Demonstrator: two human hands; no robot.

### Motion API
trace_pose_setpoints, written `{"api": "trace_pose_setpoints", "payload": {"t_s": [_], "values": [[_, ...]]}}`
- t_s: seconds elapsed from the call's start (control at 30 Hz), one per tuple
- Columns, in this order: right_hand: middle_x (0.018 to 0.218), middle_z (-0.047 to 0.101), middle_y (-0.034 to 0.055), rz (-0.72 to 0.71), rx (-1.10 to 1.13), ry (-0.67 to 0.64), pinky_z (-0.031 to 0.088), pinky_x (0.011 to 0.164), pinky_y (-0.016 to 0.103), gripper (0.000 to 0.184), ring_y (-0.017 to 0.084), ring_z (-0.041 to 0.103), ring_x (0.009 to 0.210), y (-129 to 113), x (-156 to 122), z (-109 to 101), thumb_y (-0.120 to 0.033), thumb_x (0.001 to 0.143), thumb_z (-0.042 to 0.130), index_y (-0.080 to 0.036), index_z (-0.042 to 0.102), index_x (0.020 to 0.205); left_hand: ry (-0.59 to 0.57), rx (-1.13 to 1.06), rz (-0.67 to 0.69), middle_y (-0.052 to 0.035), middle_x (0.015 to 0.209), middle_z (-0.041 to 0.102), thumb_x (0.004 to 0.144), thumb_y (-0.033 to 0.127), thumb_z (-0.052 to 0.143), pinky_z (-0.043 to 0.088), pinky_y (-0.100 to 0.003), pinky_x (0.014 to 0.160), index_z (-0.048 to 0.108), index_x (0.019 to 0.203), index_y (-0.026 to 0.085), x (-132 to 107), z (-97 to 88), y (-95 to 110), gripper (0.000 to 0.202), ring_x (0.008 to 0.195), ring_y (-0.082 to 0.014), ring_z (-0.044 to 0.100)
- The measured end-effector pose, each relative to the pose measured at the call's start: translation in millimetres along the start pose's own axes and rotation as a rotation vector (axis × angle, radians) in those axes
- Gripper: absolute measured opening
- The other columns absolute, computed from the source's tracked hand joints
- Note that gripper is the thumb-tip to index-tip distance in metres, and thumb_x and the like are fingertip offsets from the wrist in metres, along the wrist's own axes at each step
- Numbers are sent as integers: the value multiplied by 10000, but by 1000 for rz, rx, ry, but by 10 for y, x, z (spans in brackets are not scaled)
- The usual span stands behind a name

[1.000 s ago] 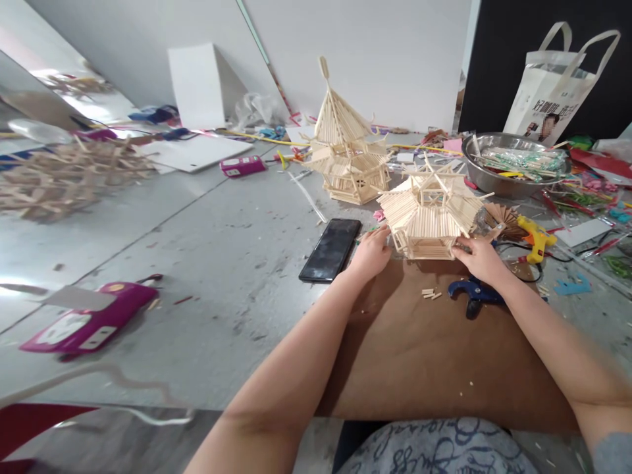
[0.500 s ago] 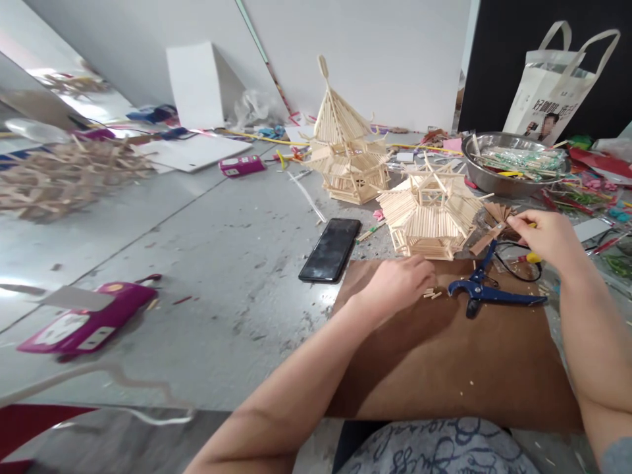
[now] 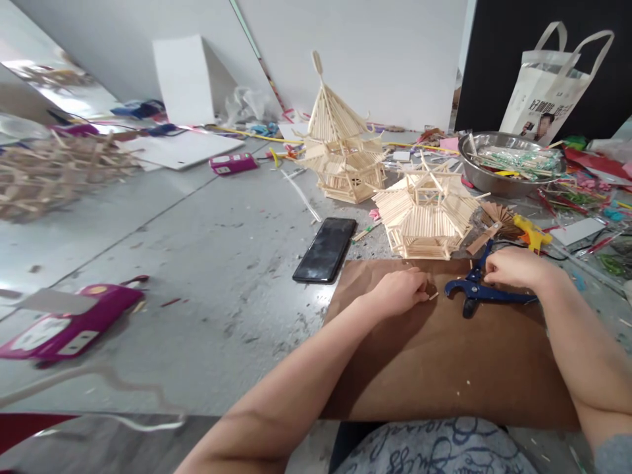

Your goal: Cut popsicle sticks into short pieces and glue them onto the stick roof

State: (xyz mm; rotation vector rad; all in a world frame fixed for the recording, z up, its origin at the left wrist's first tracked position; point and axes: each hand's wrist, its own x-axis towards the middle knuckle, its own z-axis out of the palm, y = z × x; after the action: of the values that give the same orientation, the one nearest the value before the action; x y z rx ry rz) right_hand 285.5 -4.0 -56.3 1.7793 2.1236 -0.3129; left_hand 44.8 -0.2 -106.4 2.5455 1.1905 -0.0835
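Note:
My left hand (image 3: 402, 291) is over the brown board (image 3: 469, 355), fingertips pinched at a short wooden stick piece (image 3: 434, 296). My right hand (image 3: 513, 268) is curled just above the blue cutter (image 3: 474, 289), whose jaws lie spread on the board. Whatever its fingers may hold is hidden. Behind the board stands a small stick-built pavilion (image 3: 422, 214) with an open top. A yellow glue gun (image 3: 532, 232) lies beyond my right hand, beside a fan of brown strips (image 3: 498, 220).
A taller stick tower (image 3: 345, 141) with a pointed roof stands behind. A black phone (image 3: 326, 250) lies left of the board. At the back right is a metal bowl (image 3: 511, 181) of sticks and packets, near a white bag (image 3: 548, 99). A purple device (image 3: 74, 322) lies left.
My right hand has moved left and toward me, off the glue gun, which now shows whole. My left hand has shifted slightly nearer, onto the small stick pieces. The view has turned a little.

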Motion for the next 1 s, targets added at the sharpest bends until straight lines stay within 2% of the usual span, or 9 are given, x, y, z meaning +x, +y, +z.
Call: {"api": "trace_pose_setpoints", "payload": {"t_s": [0.17,0.33,0.43,0.53,0.63,0.77,0.83,0.93,1.0], "values": [[788,710,106,-79,-87,-65,381,538,295,254,269,649,750,-255,-45,28,-441,607,651,-227,707,734,11,-27,-8,-31,793,655,806,285,531,396,-263,567,587,820,202,-1,28,-31,101,709,-199,611],[817,712,153,-115,-181,-27,418,574,319,202,291,666,788,-360,-60,100,-230,652,580,-176,707,800,-17,-92,34,-28,871,675,785,191,532,411,-244,622,608,910,204,-9,2,-74,147,759,-175,614],[857,710,168,-116,-153,-30,418,584,320,220,300,665,815,-375,-77,88,-193,677,540,-160,699,825,-10,-134,87,-33,950,673,772,137,525,422,-238,704,626,976,201,-13,-31,-100,237,840,-167,610],[880,705,167,-136,-129,-36,404,593,306,230,291,660,829,-392,-101,19,-179,672,519,-148,690,823,1,-153,108,-39,883,676,788,139,503,418,-234,693,665,881,177,-8,-57,-123,190,789,-154,602],[827,700,137,-167,-79,-46,369,555,288,226,270,651,777,-369,-124,-65,-217,666,509,-157,675,807,68,-184,94,-46,830,677,801,145,484,415,-236,687,676,787,153,-7,-76,-146,193,749,-147,592],[760,667,72,-207,110,48,351,549,275,218,211,600,694,-230,-199,-161,-283,699,496,-186,645,826,193,-317,44,-40,793,686,817,187,486,412,-225,640,674,807,159,-28,-99,-160,190,686,-131,585],[779,647,43,-253,287,85,372,582,265,229,174,567,682,-138,-268,-199,-280,715,496,-191,623,884,237,-386,92,-33,776,685,810,201,505,408,-218,626,670,816,161,-42,-103,-137,170,669,-124,579],[840,613,25,-403,603,55,407,626,248,264,140,539,697,-38,-368,-229,-260,716,527,-187,571,966,326,-466,166,-21,750,665,808,174,488,400,-209,617,653,819,154,-55,-74,-55,167,652,-110,559],[858,585,22,-499,780,47,421,639,245,291,129,525,708,-22,-395,-224,-287,713,572,-181,539,982,419,-539,127,-7,698,631,819,167,459,391,-203,598,626,799,144,-52,-22,19,170,612,-96,526]]}}
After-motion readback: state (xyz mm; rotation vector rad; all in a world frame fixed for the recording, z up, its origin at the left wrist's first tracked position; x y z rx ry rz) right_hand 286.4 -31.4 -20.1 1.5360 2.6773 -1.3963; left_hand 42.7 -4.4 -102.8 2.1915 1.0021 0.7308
